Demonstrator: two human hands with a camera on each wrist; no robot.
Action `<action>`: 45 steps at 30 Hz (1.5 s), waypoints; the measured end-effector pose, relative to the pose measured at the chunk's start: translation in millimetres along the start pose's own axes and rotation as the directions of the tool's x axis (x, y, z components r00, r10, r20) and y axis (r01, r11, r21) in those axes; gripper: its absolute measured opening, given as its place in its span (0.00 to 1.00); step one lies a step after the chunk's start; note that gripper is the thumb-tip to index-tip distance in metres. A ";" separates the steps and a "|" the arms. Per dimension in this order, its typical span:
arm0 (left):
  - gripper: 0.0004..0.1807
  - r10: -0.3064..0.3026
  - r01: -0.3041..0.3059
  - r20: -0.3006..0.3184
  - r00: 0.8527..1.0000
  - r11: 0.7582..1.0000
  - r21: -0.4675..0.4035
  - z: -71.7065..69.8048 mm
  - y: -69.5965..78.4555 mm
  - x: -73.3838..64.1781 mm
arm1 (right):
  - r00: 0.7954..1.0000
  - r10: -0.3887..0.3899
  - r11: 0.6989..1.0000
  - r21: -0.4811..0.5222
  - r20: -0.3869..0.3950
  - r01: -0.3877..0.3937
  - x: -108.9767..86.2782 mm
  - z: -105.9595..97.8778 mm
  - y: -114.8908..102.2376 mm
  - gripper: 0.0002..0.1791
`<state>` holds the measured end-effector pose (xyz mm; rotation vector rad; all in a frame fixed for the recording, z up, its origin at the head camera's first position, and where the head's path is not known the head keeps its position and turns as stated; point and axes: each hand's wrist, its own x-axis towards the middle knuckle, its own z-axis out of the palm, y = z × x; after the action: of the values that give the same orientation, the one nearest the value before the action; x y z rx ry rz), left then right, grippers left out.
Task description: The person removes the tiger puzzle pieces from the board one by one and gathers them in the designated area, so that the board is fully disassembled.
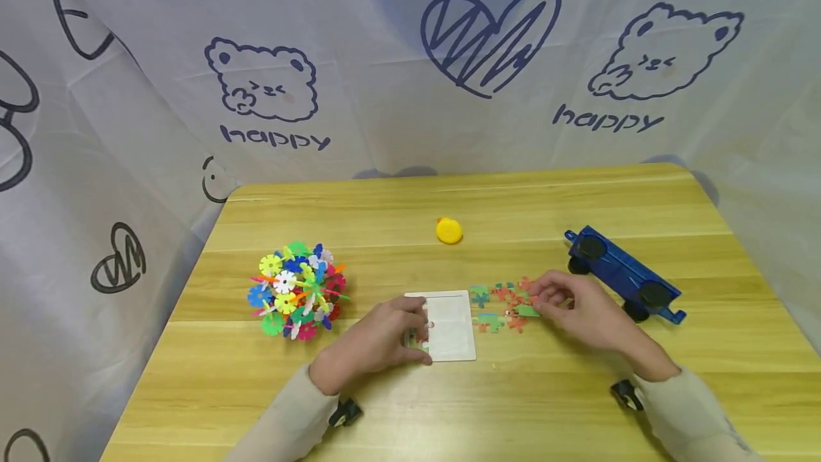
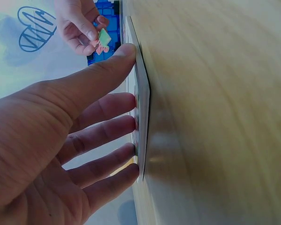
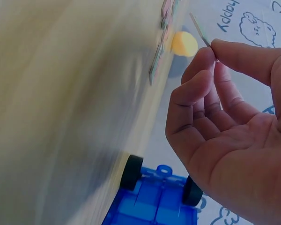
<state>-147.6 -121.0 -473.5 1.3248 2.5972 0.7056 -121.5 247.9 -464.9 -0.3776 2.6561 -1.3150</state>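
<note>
A white square puzzle tray (image 1: 452, 334) lies on the table with a few colored pieces along its left side, partly covered by my left hand (image 1: 385, 334). That hand rests on the tray, thumb at the near edge and fairly straight fingertips touching its face in the left wrist view. Between thumb and index finger, my right hand (image 1: 580, 307) pinches a green and orange puzzle piece (image 2: 104, 38), seen edge-on in the right wrist view. Just left of this hand, several loose puzzle pieces (image 1: 489, 322) lie beside the tray.
A blue toy vehicle (image 1: 625, 269) with black wheels lies right of the right hand. Behind the pieces sits a small yellow toy (image 1: 450, 232). At left stands a ball of colorful flower-shaped pieces (image 1: 298, 292). A printed white curtain (image 1: 385, 113) hangs behind the wooden table (image 1: 359, 234).
</note>
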 end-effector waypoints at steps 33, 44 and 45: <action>0.13 -0.012 0.012 0.004 1.000 1.000 0.000 -0.4 0.4 -1.7 | 0.999 0.019 0.994 -0.104 -0.026 -0.022 -2.9 3.1 2.2 0.06; 0.13 -0.054 0.053 0.001 0.999 0.991 0.127 0.4 10.2 -7.2 | 0.999 0.008 0.997 -0.075 0.039 -0.005 7.7 20.2 -22.9 0.07; 0.13 -0.060 0.058 0.007 0.998 0.989 0.138 0.3 11.1 -7.6 | 0.999 0.011 0.997 -0.074 0.048 -0.008 9.3 21.9 -26.4 0.07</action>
<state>-134.9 -121.4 -469.3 1.2774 2.7072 0.5160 -120.9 213.2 -457.2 -0.4007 2.6680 -1.1923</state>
